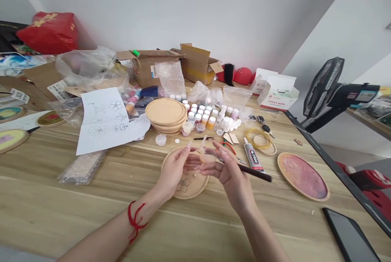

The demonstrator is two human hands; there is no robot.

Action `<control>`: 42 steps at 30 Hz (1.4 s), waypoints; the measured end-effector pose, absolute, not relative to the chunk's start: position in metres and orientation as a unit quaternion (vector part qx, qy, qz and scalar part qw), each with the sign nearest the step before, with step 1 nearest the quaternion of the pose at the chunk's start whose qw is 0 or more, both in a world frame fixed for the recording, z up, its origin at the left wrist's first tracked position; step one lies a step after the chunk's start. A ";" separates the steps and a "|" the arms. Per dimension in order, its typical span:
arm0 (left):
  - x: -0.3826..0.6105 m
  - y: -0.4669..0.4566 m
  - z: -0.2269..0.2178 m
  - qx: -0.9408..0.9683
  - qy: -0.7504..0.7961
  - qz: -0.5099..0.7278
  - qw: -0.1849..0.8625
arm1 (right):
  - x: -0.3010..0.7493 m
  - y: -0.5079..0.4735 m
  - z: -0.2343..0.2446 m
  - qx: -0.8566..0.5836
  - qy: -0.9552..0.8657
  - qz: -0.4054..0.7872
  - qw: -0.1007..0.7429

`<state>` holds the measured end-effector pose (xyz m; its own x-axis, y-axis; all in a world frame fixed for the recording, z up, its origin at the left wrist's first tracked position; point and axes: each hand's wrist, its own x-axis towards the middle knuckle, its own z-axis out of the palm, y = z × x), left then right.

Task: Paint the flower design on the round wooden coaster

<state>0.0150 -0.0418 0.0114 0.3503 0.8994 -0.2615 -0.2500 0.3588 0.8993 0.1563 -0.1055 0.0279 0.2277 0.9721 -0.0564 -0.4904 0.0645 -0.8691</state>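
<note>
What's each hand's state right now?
Left hand: closed in a pinch on a small translucent piece, too small to identify.
Right hand: closed, holding a dark tool handle.

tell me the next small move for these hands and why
Probably lay the dark-handled brush down on the wooden table first: your right hand holds it while also working the small translucent piece with your left hand, so freeing those fingers should steady the piece.
</note>
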 end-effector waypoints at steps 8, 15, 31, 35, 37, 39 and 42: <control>0.009 -0.044 0.028 0.331 0.349 0.420 0.769 | 0.170 -0.100 0.028 -0.465 -0.259 0.494 0.688; 0.008 -0.048 0.033 0.285 0.314 0.427 0.798 | 0.168 -0.103 0.026 -0.436 -0.283 0.544 0.659; 0.006 -0.052 0.041 0.332 0.326 0.417 0.781 | 0.162 -0.109 0.034 -0.446 -0.287 0.555 0.641; 0.006 -0.053 0.041 0.330 0.336 0.420 0.776 | 0.162 -0.109 0.035 -0.446 -0.287 0.551 0.645; 0.007 -0.053 0.041 0.329 0.335 0.423 0.775 | 0.161 -0.109 0.034 -0.451 -0.286 0.549 0.643; 0.007 -0.052 0.040 0.331 0.329 0.421 0.778 | 0.161 -0.109 0.034 -0.453 -0.285 0.548 0.643; 0.007 -0.051 0.039 0.326 0.332 0.416 0.781 | 0.160 -0.109 0.034 -0.453 -0.287 0.547 0.643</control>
<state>0.0067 -0.0515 0.0392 0.4334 0.8669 -0.2462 -0.4343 0.4403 0.7859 0.1602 -0.1091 0.0339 0.2365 0.9633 -0.1268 -0.4439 -0.0089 -0.8960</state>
